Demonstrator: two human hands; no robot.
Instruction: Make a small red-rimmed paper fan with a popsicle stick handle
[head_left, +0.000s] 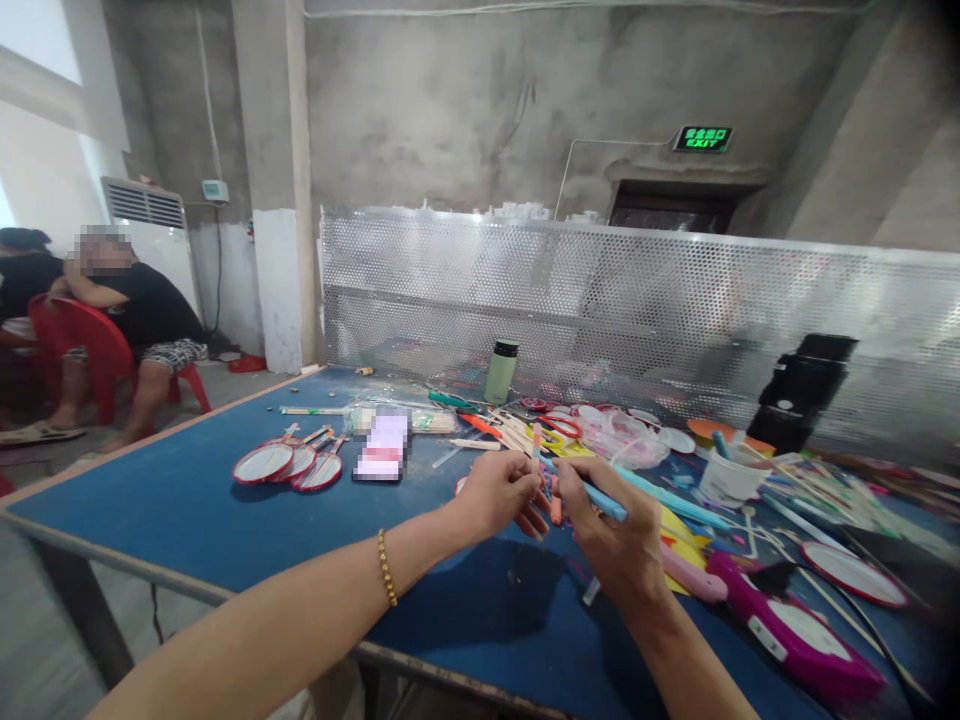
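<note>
My left hand (499,492), wearing a gold beaded bracelet (386,568), pinches a slim peach-coloured stick (536,442) upright between thumb and fingers. A light-blue pen-shaped tool (606,503) rests in my right hand (619,515), gripped like a pen, its tip pointing left at the stick. The two hands are close together above the table. An orange piece (556,500) shows between them; I cannot tell which hand touches it. Behind my hands lie scissors with yellow handles (551,437) and loose wooden sticks (514,432).
On the blue table (187,500) are red-rimmed round paddles (262,463), a phone (382,445), a green bottle (501,372), a white tub (731,478) and a magenta device (802,630) with a cable. A perforated metal panel (450,280) stands behind. People sit at far left.
</note>
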